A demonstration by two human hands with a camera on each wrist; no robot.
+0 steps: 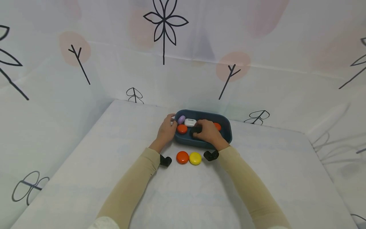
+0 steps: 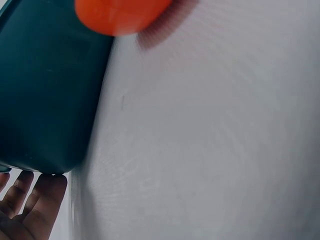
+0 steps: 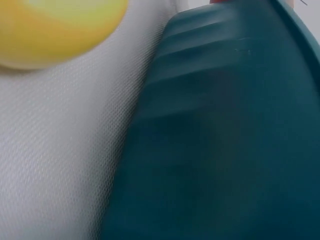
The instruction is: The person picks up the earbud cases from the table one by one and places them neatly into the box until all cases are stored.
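Note:
A dark blue-green oblong bin (image 1: 211, 113) stands near the back of the table. My left hand (image 1: 166, 128) is at its left end; in the left wrist view, the fingertips (image 2: 52, 182) touch the outside of the end wall. Reaching over the front rim, my right hand (image 1: 208, 132) pinches a black rounded piece (image 1: 196, 129) inside the bin. Around it in the bin lie a purple oval piece (image 1: 181, 119), a white case-like piece (image 1: 190, 122) and a red-orange round piece (image 1: 182, 128). Another red-orange piece (image 1: 218, 126) shows partly behind the right hand.
On the white tabletop (image 1: 183, 197), just before the bin, a red-orange disc (image 1: 182, 157) and a yellow disc (image 1: 195, 158) lie side by side between the forearms. A patterned cloth wall (image 1: 183, 82) rises close behind the bin. Black wrist mounts (image 1: 211, 155) hang under both wrists.

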